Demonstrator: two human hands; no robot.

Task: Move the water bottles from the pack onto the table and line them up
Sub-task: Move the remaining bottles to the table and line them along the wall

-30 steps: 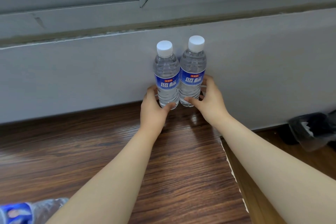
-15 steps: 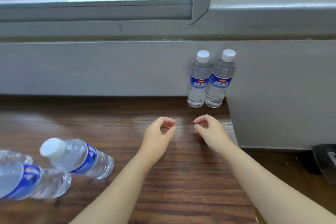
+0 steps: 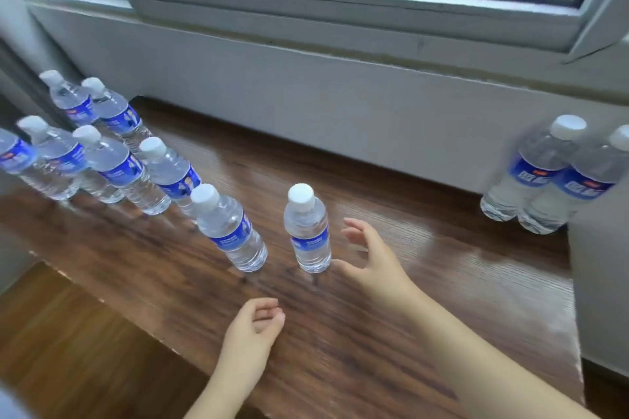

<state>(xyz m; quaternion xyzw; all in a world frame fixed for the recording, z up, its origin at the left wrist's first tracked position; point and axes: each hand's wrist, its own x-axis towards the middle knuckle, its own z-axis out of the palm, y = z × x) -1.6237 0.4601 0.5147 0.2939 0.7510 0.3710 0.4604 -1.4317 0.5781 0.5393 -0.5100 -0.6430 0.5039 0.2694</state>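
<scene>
Clear water bottles with white caps and blue labels stand on the dark wooden table (image 3: 425, 282). Two bottles (image 3: 544, 180) stand side by side against the wall at the far right. Several more bottles (image 3: 112, 167) stand in a group at the left. One bottle (image 3: 308, 230) stands alone near the middle, with another bottle (image 3: 228, 228) just left of it. My right hand (image 3: 371, 262) is open beside the middle bottle, fingers spread, thumb near its base, with a small gap. My left hand (image 3: 250, 330) hovers nearer me with loosely curled fingers and holds nothing.
A grey wall (image 3: 306, 105) and a window frame (image 3: 340, 13) run along the table's far side. The table's near edge (image 3: 112, 303) drops to a wooden floor at the lower left. The table's right end meets a white wall (image 3: 599, 299).
The view has swung left, bringing the group of bottles at the left into sight. Both hands have drawn away from the two bottles by the wall, and my right hand has opened beside the middle bottle.
</scene>
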